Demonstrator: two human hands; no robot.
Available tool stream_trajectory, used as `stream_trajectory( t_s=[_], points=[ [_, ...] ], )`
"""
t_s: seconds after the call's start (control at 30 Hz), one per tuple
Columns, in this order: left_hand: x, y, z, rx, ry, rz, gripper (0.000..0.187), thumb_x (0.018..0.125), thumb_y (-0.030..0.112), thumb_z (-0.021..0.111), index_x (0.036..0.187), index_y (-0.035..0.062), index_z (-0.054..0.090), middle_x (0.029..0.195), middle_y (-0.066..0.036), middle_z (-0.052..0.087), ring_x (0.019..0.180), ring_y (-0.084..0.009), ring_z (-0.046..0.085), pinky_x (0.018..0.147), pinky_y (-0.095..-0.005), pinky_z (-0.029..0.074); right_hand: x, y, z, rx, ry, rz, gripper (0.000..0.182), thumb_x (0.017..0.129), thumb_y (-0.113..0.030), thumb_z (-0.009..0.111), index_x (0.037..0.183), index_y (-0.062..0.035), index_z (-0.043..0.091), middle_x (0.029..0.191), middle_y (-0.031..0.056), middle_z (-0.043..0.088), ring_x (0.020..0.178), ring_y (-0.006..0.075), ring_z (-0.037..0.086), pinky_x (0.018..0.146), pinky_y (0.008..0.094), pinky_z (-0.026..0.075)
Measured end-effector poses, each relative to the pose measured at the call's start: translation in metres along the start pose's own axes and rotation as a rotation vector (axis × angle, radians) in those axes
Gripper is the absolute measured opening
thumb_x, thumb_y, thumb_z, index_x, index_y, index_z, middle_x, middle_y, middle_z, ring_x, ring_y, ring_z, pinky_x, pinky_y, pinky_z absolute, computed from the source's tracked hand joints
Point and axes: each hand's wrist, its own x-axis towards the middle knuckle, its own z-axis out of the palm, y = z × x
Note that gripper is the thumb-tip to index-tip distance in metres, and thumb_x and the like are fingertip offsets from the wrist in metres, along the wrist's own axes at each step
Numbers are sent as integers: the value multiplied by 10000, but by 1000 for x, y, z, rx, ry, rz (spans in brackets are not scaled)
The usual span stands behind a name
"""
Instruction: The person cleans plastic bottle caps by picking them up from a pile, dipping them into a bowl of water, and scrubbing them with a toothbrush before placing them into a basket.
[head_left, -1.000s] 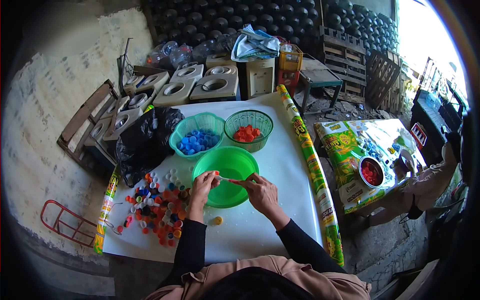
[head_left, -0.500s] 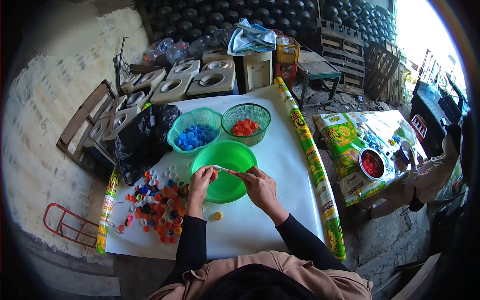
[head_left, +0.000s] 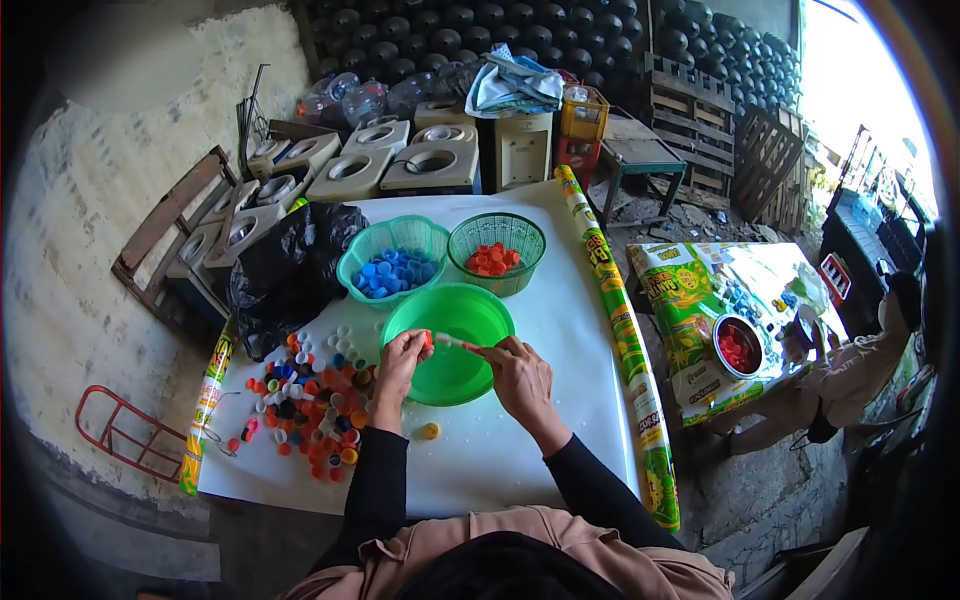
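Observation:
Over the left part of a green basin (head_left: 465,385), my left hand (head_left: 400,365) is closed on an orange-red bottle cap (head_left: 427,341). My right hand (head_left: 520,375) grips a thin brush (head_left: 462,344) with a whitish head and a reddish handle. The brush head points at the cap, with a small gap between them. Behind the basin, blue caps (head_left: 392,272) fill a light green basket (head_left: 350,248), and red caps (head_left: 492,259) lie in a darker green basket (head_left: 542,238). A yellowish cap (head_left: 431,431) sits between my forearms.
Many mixed caps (head_left: 325,410) spread left of my left arm. A black plastic bag (head_left: 290,265) stands at the table's left. Rolled patterned sheeting (head_left: 620,340) edges the right side. Another person (head_left: 850,375) is at a second table (head_left: 690,385) with a bowl of red pieces (head_left: 738,347).
The brush head has moved away from the cap in my left hand, leaving a gap. The whole view has shifted slightly.

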Motion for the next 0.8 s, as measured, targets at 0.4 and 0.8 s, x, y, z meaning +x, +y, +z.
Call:
stream_trajectory(
  t_s=[0.4, 0.8],
  points=[
    [-1, 1, 5, 129, -80, 90, 198, 974, 138, 669, 1090, -23, 674, 914, -43, 673, 778, -113, 643, 732, -250, 539, 1, -1, -12, 33, 19, -11, 133, 892, -195, 702, 990, -192, 793, 867, 4, 653, 781, 237, 669, 640, 375, 517],
    [67, 66, 88, 810, 138, 884, 176, 840, 40, 715, 1010, 4, 693, 906, -197, 654, 809, -376, 658, 712, -421, 533, 0, 27, 1, -47, 103, 75, 176, 878, -143, 675, 984, -229, 787, 866, 19, 635, 808, 243, 662, 646, 396, 519]
  ],
)
